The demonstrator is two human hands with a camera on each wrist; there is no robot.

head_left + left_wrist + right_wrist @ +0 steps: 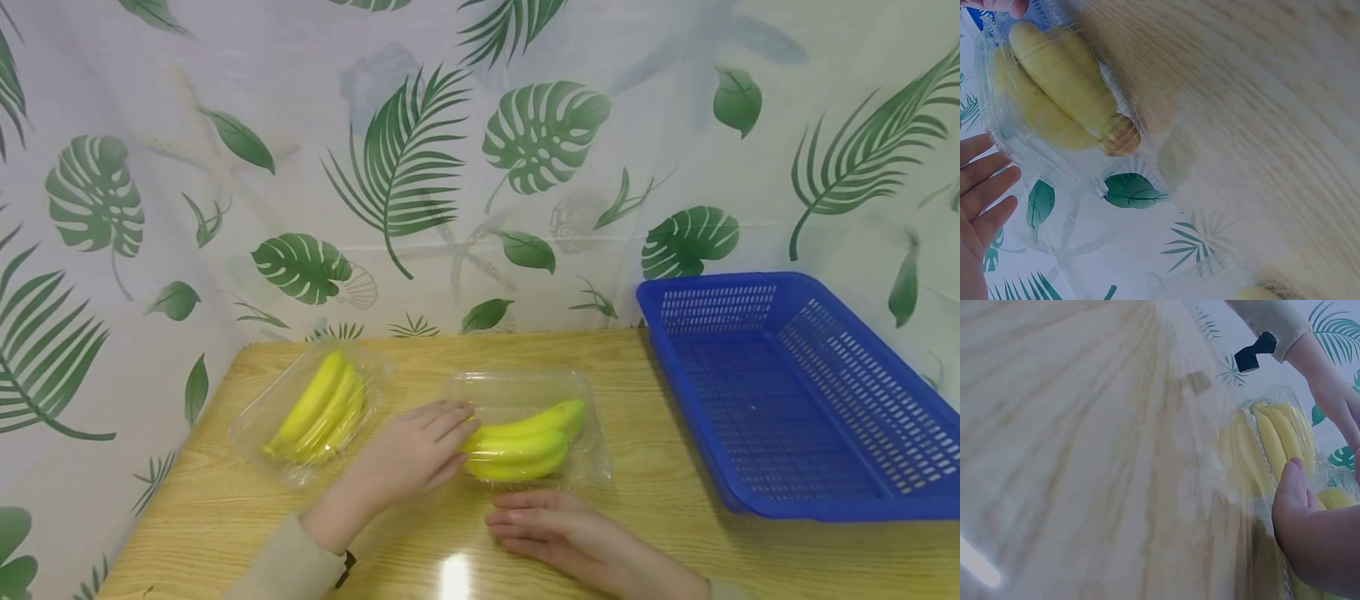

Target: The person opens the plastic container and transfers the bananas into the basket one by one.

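Note:
A clear plastic tray (517,387), wrapped in film, holds a bunch of bananas (525,446) in the middle of the table. My left hand (416,450) reaches over the tray's left end, its fingers extended and overlapping the banana stems in the head view. Just in front of the tray's near edge lies my right hand (562,533), fingers fairly straight and pointing left. In the left wrist view the left fingers (988,181) are spread beside the wrapped bananas (1063,75). The right wrist view has the right hand (1310,531) in front of the packs.
A second wrapped pack of bananas (322,408) lies at the left of the wooden table (637,417). On the right stands a blue perforated plastic basket (697,417). A leaf-patterned sheet (435,208) covers the wall behind.

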